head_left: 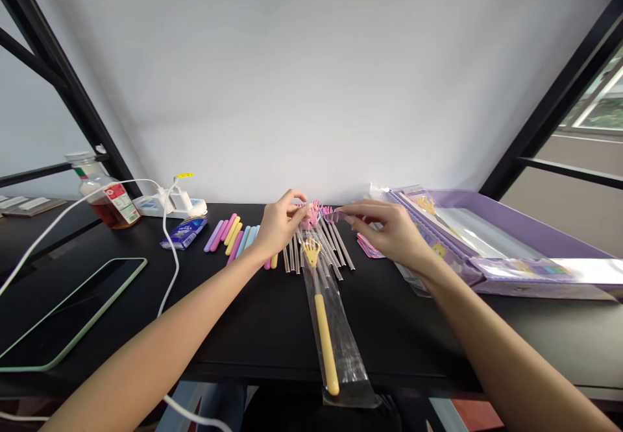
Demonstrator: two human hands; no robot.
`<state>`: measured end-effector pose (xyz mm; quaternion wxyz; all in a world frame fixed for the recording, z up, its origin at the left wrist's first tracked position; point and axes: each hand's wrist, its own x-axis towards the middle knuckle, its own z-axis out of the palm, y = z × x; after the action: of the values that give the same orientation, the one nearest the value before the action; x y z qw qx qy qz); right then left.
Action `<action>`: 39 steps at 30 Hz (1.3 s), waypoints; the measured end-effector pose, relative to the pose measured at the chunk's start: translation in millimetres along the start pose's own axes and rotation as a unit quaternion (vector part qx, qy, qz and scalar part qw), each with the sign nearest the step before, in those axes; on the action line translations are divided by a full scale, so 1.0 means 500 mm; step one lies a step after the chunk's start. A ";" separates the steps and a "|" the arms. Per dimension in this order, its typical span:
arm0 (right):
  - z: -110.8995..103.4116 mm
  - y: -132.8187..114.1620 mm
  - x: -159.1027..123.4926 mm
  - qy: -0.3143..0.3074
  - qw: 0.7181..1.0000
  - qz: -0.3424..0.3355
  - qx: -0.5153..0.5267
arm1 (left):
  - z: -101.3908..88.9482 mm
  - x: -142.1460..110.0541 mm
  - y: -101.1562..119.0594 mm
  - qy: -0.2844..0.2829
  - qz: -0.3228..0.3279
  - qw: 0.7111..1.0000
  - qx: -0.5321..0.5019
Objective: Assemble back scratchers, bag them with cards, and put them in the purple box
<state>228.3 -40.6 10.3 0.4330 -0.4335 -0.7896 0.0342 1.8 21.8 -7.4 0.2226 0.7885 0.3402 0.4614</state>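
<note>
We see the long scratcher with a yellow rounded handle, thin metal shaft and yellow hand-shaped head (326,344) inside a clear plastic sleeve (351,354), at the middle of the black tabletop (263,335). Long axis runs near to far, leaning slightly left at the far end; head points far, handle end points near, by the near edge. Our left hand (280,224) has thumb and fingers closed on the sleeve's far end, near the pink hand-shaped heads (316,207). Our right hand (389,228) pinches clear film at the sleeve's far end, just right of those heads. Silver metal rods (343,246) lie around the scratcher's head. Pastel rounded sticks (224,232) are left of the rods; the open purple box (535,228) is on the right.
</note>
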 end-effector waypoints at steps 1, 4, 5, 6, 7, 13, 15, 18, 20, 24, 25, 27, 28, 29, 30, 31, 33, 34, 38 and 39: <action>0.010 -0.003 -0.002 -0.009 1.000 -0.019 -0.012 | 0.001 0.001 0.000 0.003 -0.012 1.000 -0.020; 0.037 -0.002 -0.008 -0.022 0.997 -0.061 -0.048 | 0.005 0.003 0.000 0.013 -0.028 0.998 -0.052; 0.043 0.000 -0.008 -0.024 0.995 -0.080 -0.059 | 0.006 0.003 0.000 0.017 -0.028 0.998 -0.060; 0.047 0.002 -0.009 -0.024 0.992 -0.099 -0.071 | 0.007 0.003 0.000 0.019 -0.028 0.997 -0.067; 0.050 0.005 -0.008 -0.024 0.990 -0.115 -0.083 | 0.008 0.002 0.001 0.020 -0.028 0.997 -0.075; 0.049 0.021 -0.004 0.005 0.983 -0.128 -0.133 | 0.009 0.001 -0.003 0.015 -0.039 0.998 -0.054; 0.049 0.025 -0.003 0.011 0.980 -0.131 -0.148 | 0.010 0.003 -0.008 0.015 -0.042 0.997 -0.066; 0.051 0.028 0.000 0.020 0.979 -0.134 -0.155 | 0.013 0.005 -0.013 -0.003 -0.052 0.991 -0.125; 0.053 0.028 0.002 0.019 0.980 -0.126 -0.156 | 0.013 0.006 -0.012 -0.012 -0.059 0.987 -0.150; 0.057 0.026 0.008 -0.003 0.983 -0.113 -0.147 | 0.012 0.006 -0.006 -0.001 -0.063 0.991 -0.121; 0.059 0.025 0.010 -0.007 0.983 -0.112 -0.144 | 0.012 0.006 -0.005 0.001 -0.061 0.992 -0.106; 0.061 0.022 0.013 -0.010 0.983 -0.109 -0.149 | 0.012 0.005 -0.003 0.000 -0.056 0.995 -0.086; 0.063 0.020 0.014 -0.009 0.982 -0.104 -0.157 | 0.012 0.005 -0.002 0.000 -0.053 0.995 -0.082; 0.064 0.018 0.016 -0.006 0.981 -0.096 -0.166 | 0.013 0.005 -0.002 -0.001 -0.053 0.995 -0.084; 0.065 0.016 0.017 -0.002 0.981 -0.087 -0.176 | 0.013 0.005 -0.001 0.000 -0.055 0.994 -0.093; 0.065 0.014 0.019 0.001 0.980 -0.078 -0.183 | 0.014 0.005 -0.001 -0.001 -0.061 0.992 -0.107; 0.065 0.011 0.021 0.001 0.980 -0.067 -0.188 | 0.014 0.006 -0.001 -0.006 -0.072 0.988 -0.138; 0.065 0.011 0.021 -0.001 0.980 -0.067 -0.186 | 0.014 0.006 -0.002 -0.009 -0.076 0.986 -0.151; 0.061 0.012 0.023 -0.013 0.981 -0.072 -0.179 | 0.014 0.007 -0.008 -0.019 -0.079 0.984 -0.162; 0.061 0.013 0.023 -0.012 0.982 -0.072 -0.176 | 0.015 0.007 -0.009 -0.018 -0.080 0.984 -0.158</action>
<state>208.1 -18.3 -3.9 0.3417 -0.4444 -0.8175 -0.1319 8.0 27.0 -11.9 0.3869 0.7220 0.3208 0.4755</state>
